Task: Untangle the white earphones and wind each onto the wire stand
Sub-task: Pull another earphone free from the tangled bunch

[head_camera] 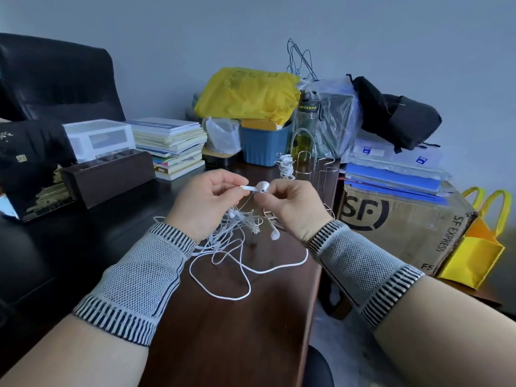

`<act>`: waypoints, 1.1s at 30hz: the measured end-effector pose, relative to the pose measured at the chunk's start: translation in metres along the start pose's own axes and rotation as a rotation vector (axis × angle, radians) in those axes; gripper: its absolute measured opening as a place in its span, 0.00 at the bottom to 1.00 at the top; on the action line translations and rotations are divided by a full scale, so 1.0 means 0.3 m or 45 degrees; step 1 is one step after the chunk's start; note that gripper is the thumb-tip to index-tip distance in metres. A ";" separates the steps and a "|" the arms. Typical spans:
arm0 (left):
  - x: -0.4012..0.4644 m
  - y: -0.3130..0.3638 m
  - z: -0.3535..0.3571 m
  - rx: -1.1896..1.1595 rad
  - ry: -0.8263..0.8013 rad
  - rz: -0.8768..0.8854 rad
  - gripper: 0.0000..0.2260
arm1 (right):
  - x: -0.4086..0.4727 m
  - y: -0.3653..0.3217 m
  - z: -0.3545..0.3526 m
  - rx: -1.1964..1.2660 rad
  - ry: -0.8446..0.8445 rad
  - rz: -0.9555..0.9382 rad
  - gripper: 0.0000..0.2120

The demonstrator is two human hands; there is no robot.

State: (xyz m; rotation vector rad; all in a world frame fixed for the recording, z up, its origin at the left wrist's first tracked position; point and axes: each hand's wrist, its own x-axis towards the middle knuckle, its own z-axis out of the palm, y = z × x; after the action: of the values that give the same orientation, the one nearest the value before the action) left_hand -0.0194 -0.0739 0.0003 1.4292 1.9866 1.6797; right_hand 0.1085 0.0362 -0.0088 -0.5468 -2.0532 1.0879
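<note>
Both hands (206,199) (290,203) pinch one earbud (258,187) | tangle (237,227) under them | stand (307,163) behind, box (402,219) beside

Both forearms reach forward, each in a grey knitted wrist sleeve with black-and-white striped cuffs. The left hand (208,201) and right hand (290,205) are raised close together, fingers curled, thumb and forefinger tips pinching, nearly meeting.

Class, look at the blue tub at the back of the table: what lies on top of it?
A yellow plastic bag is heaped over the blue tub; a yellow-orange item shows at the rim. The bag hides anything deeper inside.
</note>
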 end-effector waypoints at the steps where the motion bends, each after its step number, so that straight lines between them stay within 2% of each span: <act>1: -0.001 0.001 0.003 0.012 -0.002 -0.003 0.04 | 0.003 -0.005 -0.004 0.092 0.007 0.042 0.11; 5: 0.001 -0.004 0.000 0.102 0.006 -0.038 0.04 | 0.008 -0.025 -0.023 0.623 0.053 0.266 0.11; 7: 0.006 -0.015 -0.002 0.198 0.012 -0.057 0.05 | 0.013 -0.035 -0.033 0.767 0.108 0.329 0.10; 14: 0.020 -0.037 -0.019 0.531 0.260 -0.050 0.04 | 0.022 -0.047 -0.054 0.840 0.179 0.415 0.08; 17: 0.022 -0.043 -0.025 0.579 0.357 -0.045 0.05 | 0.025 -0.033 -0.057 0.663 0.158 0.346 0.09; 20: 0.036 -0.051 -0.037 0.447 0.469 -0.069 0.08 | 0.020 -0.027 -0.074 0.044 0.057 0.186 0.08; 22: 0.040 -0.045 -0.035 0.245 0.474 -0.098 0.08 | 0.018 -0.029 -0.077 -0.178 -0.003 0.198 0.08; 23: 0.037 -0.039 -0.028 0.116 0.441 -0.109 0.07 | 0.018 -0.032 -0.074 -0.139 0.001 0.257 0.08; 24: 0.033 -0.032 -0.018 0.025 0.398 -0.120 0.07 | 0.020 -0.039 -0.072 0.031 0.019 0.351 0.07; 26: 0.022 -0.025 0.008 -0.045 0.294 -0.151 0.08 | 0.030 -0.068 -0.069 0.546 0.049 0.532 0.05; 28: 0.011 -0.026 0.031 -0.066 0.191 -0.185 0.08 | 0.040 -0.103 -0.071 0.852 0.042 0.591 0.07; 33: -0.005 -0.038 0.063 -0.157 -0.013 -0.244 0.06 | 0.056 -0.140 -0.078 0.990 0.016 0.554 0.10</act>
State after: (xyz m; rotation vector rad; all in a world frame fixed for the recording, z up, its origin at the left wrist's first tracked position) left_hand -0.0124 -0.0615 -0.0166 1.1642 1.9094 1.6750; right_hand 0.1147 0.0362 0.0419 -0.5878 -1.3490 1.9874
